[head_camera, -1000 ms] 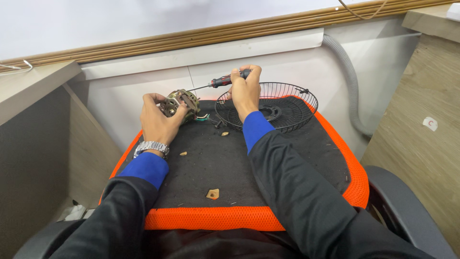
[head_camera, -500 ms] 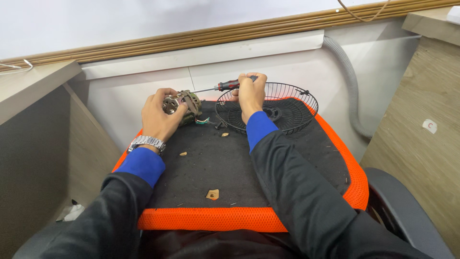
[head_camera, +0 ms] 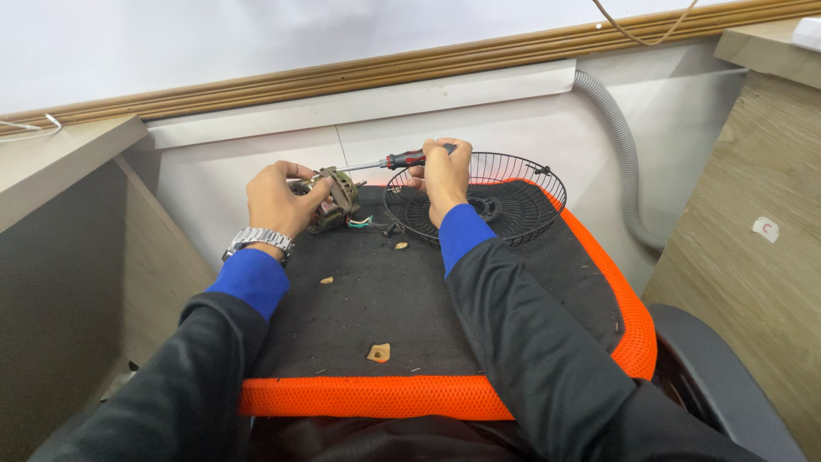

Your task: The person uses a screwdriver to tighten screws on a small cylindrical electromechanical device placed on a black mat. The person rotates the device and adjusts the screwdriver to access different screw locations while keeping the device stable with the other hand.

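The motor (head_camera: 329,198) sits at the far edge of the black pad (head_camera: 359,316), gripped in your left hand (head_camera: 278,201), fingers wrapped around it. Your right hand (head_camera: 445,175) closes on the screwdriver (head_camera: 402,160), tip at the motor. The wire guard (head_camera: 483,201) already lies off beside it; the motor's screws look still in work.

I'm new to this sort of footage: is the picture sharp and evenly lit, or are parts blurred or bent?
Head view: soft, even light with faint shadows; left hand, motor, right hand and screwdriver are sharp; the wooden trim bows slightly from the wide lens; no strong glare.
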